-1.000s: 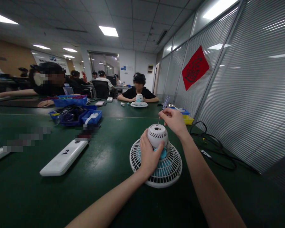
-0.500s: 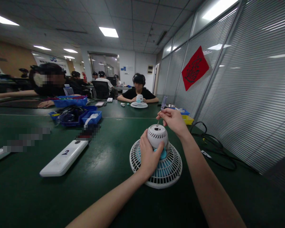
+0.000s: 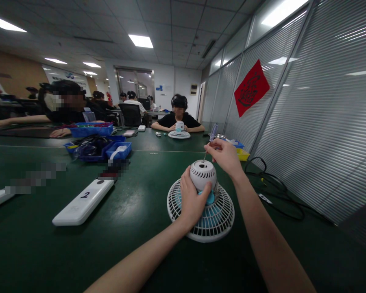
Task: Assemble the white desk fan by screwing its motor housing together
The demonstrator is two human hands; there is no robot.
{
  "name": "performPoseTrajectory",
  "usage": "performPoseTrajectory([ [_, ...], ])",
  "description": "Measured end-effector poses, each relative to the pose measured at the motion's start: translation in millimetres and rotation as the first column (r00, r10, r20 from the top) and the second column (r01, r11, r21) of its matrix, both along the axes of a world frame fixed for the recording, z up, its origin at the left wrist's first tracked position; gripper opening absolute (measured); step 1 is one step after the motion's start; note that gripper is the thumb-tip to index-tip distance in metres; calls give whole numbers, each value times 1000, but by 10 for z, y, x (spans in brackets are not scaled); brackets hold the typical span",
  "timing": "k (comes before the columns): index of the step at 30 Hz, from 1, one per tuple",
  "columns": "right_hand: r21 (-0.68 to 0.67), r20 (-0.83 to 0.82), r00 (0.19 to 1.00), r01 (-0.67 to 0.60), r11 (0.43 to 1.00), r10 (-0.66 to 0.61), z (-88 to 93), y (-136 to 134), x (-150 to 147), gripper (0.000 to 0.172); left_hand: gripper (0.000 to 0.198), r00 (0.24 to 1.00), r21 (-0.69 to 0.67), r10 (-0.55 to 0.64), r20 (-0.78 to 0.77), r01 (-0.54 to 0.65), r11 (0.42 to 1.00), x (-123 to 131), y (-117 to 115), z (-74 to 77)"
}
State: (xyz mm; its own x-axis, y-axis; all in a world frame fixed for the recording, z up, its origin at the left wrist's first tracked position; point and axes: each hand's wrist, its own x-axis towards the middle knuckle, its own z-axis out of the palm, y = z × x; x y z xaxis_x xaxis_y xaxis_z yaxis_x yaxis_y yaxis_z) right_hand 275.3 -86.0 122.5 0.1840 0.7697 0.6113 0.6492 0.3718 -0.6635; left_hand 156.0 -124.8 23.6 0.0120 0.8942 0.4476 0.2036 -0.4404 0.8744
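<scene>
A white fan lies face down on the green table, its round grille flat on the surface and its motor housing on top. Light blue blades show through the grille's bars. My left hand is wrapped round the near left side of the housing, thumb on the right. In my right hand a screwdriver with a clear purplish handle is pinched by its shaft. It leans slightly, its tip down at the top of the housing, beside a dark opening. Whether a screw sits under the tip is too small to tell.
Left on the table lies a white power bank marked 2. Blue bins with cables stand behind it. A yellow bin and black cables are at right. Across the table a person holds another fan.
The screwdriver's handle has tilted a little to the right, and the fingers of my right hand have shifted slightly on its shaft. My left hand keeps its hold on the fan.
</scene>
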Motion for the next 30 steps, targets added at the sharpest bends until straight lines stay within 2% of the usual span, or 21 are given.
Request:
performPoseTrajectory([
  [4,-31,-97,992,-80,996,76,-18,16,3,18,65,1000,-4,4,2,-4,1000,4,7,-5],
  [13,-69,-150,978,-159,985,147,1,40,-9,10,63,1000,7,6,15,-6,1000,3,8,-19],
  [19,-48,-68,993,-101,994,97,-3,3,-46,15,65,1000,-5,-1,10,1,1000,1,-4,-5],
  [25,5,59,998,17,1000,-17,18,-27,-32,17,65,1000,1,-5,5,5,1000,0,-4,1],
  [30,1,33,999,5,1000,-5,6,-19,-21,19,65,1000,0,-5,5,5,1000,-2,-3,1],
])
